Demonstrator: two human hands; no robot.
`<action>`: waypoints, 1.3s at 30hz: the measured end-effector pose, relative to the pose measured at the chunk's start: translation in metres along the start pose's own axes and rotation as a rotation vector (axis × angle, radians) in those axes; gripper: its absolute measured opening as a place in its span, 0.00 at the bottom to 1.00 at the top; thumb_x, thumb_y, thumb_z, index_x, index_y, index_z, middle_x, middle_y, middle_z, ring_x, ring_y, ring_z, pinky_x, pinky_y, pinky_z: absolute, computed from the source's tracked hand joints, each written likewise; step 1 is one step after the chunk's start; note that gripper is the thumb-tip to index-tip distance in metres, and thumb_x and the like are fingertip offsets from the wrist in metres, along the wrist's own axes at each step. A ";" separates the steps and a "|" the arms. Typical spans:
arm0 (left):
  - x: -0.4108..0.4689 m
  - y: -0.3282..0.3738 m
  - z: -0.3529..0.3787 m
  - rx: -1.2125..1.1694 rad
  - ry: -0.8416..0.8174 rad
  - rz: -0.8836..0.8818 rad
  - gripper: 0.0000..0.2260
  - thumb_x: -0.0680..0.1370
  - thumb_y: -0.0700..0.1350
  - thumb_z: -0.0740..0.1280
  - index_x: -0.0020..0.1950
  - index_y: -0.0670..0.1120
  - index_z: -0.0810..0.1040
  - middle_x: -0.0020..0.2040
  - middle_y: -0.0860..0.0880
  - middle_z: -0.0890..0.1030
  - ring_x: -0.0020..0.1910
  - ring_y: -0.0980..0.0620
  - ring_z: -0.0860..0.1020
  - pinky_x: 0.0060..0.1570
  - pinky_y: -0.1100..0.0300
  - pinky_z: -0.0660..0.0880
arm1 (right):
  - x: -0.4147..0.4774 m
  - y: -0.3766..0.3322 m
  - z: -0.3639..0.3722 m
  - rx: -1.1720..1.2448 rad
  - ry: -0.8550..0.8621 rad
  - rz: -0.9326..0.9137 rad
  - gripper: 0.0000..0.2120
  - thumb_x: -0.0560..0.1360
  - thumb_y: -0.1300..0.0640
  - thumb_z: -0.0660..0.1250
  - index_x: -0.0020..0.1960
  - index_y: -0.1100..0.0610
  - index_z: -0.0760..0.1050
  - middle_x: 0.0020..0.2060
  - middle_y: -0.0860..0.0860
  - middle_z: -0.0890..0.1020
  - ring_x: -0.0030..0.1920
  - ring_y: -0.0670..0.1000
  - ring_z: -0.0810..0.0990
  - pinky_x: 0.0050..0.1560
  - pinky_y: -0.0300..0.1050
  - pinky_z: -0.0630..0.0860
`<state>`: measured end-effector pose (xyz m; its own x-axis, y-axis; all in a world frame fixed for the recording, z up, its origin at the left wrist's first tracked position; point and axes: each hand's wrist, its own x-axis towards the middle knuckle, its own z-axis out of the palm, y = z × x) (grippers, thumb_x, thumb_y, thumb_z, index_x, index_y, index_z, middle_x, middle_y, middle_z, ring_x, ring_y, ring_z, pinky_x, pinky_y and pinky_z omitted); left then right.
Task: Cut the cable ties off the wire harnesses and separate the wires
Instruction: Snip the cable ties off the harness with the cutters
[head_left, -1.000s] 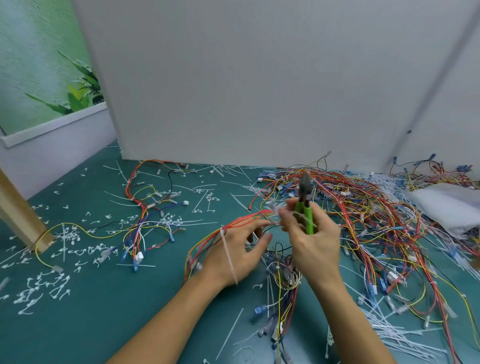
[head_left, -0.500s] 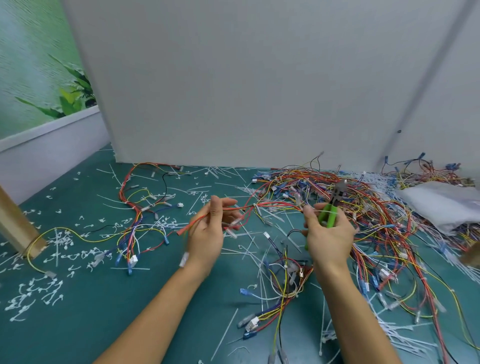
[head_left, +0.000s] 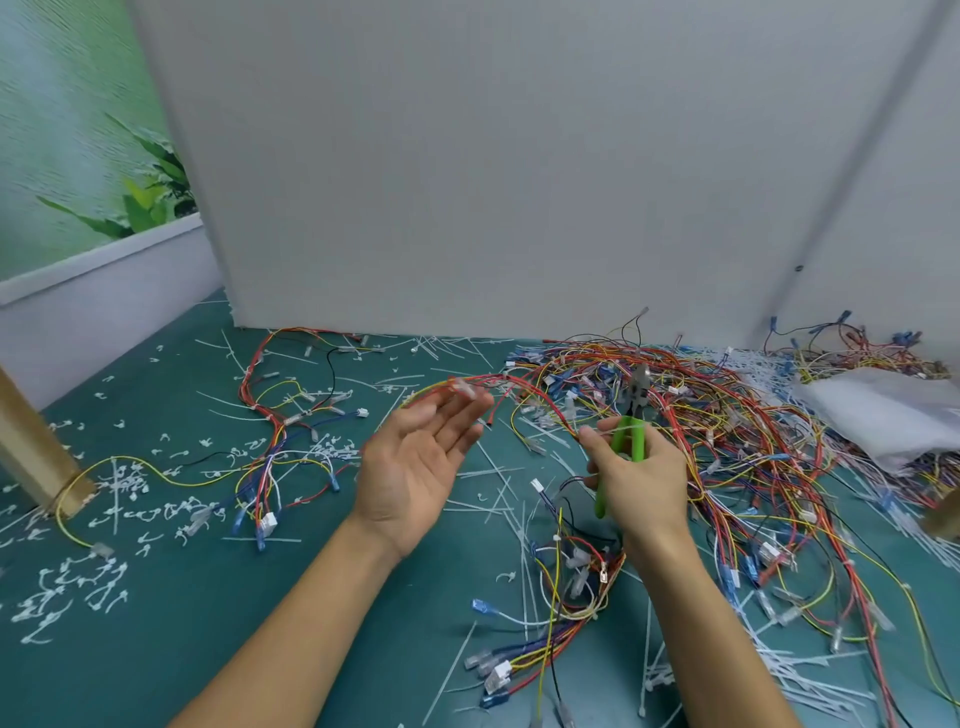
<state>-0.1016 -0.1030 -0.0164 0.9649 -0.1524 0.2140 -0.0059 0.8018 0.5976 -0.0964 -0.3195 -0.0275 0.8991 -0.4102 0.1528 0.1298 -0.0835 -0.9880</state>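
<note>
**Progress of tie removal.** Clipped tie fragments (head_left: 67, 587) are scattered over the green surface (head_left: 156, 649) at far left, beside a loosened harness (head_left: 270, 441) whose wires are already fanned out. The left hand (head_left: 415, 467) is held palm up, fingers straight, gripping nothing. A red and yellow strand (head_left: 519, 384) arcs past its fingertips. The right hand (head_left: 644, 483) is curled round the green-handled cutters (head_left: 628, 441), which point upward. A bundled harness (head_left: 566, 587), apparently still tied, lies below the hands, and a large tangled heap (head_left: 753, 441) is piled at right. Part of the work is judged done, and most of the heap is judged left.
</note>
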 end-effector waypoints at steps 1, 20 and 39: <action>0.001 -0.003 -0.001 0.071 0.015 0.034 0.18 0.69 0.40 0.71 0.58 0.38 0.77 0.59 0.40 0.82 0.58 0.44 0.82 0.50 0.59 0.79 | -0.003 -0.002 0.001 0.031 -0.046 0.019 0.06 0.74 0.60 0.77 0.46 0.59 0.81 0.32 0.51 0.81 0.31 0.49 0.78 0.31 0.42 0.79; -0.008 -0.041 0.003 0.620 0.014 -0.114 0.07 0.76 0.51 0.72 0.47 0.50 0.86 0.50 0.48 0.85 0.48 0.54 0.81 0.41 0.62 0.75 | -0.024 -0.009 0.017 0.341 -0.333 0.220 0.07 0.76 0.63 0.74 0.52 0.62 0.78 0.34 0.53 0.80 0.32 0.49 0.77 0.34 0.44 0.80; -0.006 -0.050 -0.005 0.724 0.036 0.105 0.07 0.74 0.55 0.71 0.45 0.53 0.84 0.43 0.51 0.85 0.43 0.56 0.82 0.44 0.63 0.77 | -0.032 -0.011 0.023 0.349 -0.474 0.295 0.12 0.74 0.64 0.75 0.55 0.64 0.78 0.37 0.56 0.77 0.33 0.50 0.78 0.36 0.46 0.81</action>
<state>-0.1060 -0.1393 -0.0516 0.9577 -0.0665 0.2801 -0.2590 0.2259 0.9391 -0.1169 -0.2844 -0.0223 0.9940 0.0808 -0.0732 -0.0945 0.3037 -0.9481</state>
